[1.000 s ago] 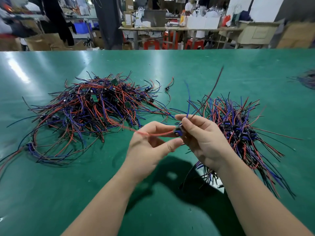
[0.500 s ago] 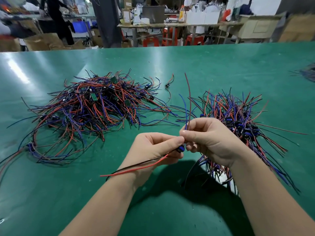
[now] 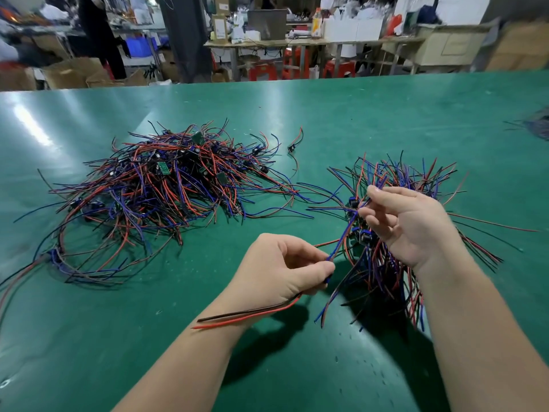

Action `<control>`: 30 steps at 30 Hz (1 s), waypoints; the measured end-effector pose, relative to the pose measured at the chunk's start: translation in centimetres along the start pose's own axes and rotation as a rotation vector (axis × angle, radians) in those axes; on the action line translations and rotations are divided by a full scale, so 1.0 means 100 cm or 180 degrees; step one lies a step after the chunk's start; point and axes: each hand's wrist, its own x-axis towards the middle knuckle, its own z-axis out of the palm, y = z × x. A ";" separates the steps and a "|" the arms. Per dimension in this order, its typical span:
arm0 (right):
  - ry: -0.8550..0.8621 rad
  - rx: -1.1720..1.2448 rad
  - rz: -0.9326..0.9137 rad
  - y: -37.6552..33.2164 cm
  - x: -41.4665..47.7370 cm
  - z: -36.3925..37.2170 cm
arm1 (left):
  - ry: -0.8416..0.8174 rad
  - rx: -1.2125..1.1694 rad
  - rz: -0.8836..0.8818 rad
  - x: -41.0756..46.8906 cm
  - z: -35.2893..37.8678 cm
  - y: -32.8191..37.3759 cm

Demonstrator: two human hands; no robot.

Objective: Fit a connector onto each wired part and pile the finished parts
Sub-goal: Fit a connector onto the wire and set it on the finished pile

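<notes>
From my remote seat, the wired part (image 3: 342, 239) is up off the green worktop (image 3: 267, 370), strung between both hands just in front of the right heap (image 3: 395, 263). Its blue leads run on a slant, from low by the left hand (image 3: 282, 269) up and away to the right hand (image 3: 413, 224), and their tips poke out past the right forefinger, pointing away from me. Its red and black leads (image 3: 252, 315) go the other way: they come out under the left palm and lie along the wrist, side by side, free ends pointing back toward me and to the left.

The left hand is held palm-in with the wrist low, and its fingers (image 3: 315, 267) are closed, thumb against forefinger, pinching the part where the two sets of leads meet. A small dark blue body shows just under the thumb tip; I cannot make out more of it. The right hand is raised higher and further out, over the right heap. Its fingers (image 3: 383, 193) pinch the blue leads between thumb and forefinger, the rest loosely bent.

The left heap (image 3: 166, 197) of red, blue and black wired parts, with small green boards in it, lies well apart on the left.
</notes>
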 end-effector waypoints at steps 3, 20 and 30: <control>0.0139 0.0299 -0.0169 0.005 0.002 0.004 | 0.0074 -0.0019 0.0063 0.002 -0.002 -0.001; -0.1125 -0.2333 -0.1610 0.056 -0.024 0.039 | 0.1359 -0.0110 0.0624 0.011 -0.012 -0.010; -0.0918 -0.1326 -0.0982 0.042 -0.017 0.030 | 0.0785 0.0721 0.0975 0.004 -0.008 -0.013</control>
